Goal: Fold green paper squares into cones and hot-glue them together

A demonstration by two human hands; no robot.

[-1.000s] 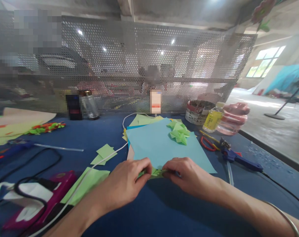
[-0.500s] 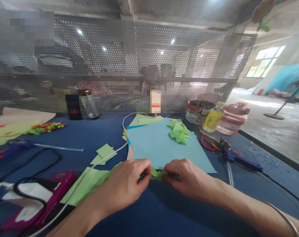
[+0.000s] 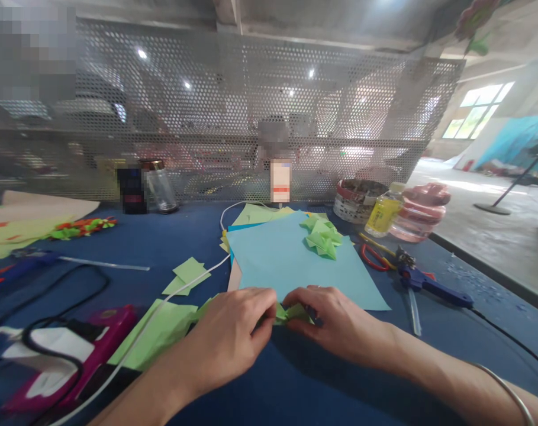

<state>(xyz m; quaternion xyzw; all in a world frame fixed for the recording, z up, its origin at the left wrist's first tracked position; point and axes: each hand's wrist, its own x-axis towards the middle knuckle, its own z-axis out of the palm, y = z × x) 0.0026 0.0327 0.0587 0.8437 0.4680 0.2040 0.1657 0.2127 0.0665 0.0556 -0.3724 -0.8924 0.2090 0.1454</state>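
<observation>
My left hand (image 3: 246,322) and my right hand (image 3: 319,313) meet low in the middle, both with bent, pinching fingers. Between them is a small piece of folded green paper (image 3: 281,313), partly covered by the fingers. Just beyond lie sheets of light blue paper (image 3: 277,254), with several folded green paper pieces (image 3: 322,236) heaped on their right side. Left of my left hand, flat green paper sheets (image 3: 162,331) rest partly under my forearm. Smaller green paper squares (image 3: 189,273) sit a little farther off.
On the right are a blue glue gun (image 3: 432,287), red-handled scissors (image 3: 375,257), a yellow-labelled bottle (image 3: 384,212), a pink jug (image 3: 422,216) and a round container (image 3: 357,204). A white cable (image 3: 138,340) crosses the left side near a magenta box (image 3: 109,331). A perforated screen (image 3: 206,118) stands behind.
My right hand has shifted slightly left, closer to my left hand, and its fingers have moved along the green paper. More of the paper shows between its thumb and fingers.
</observation>
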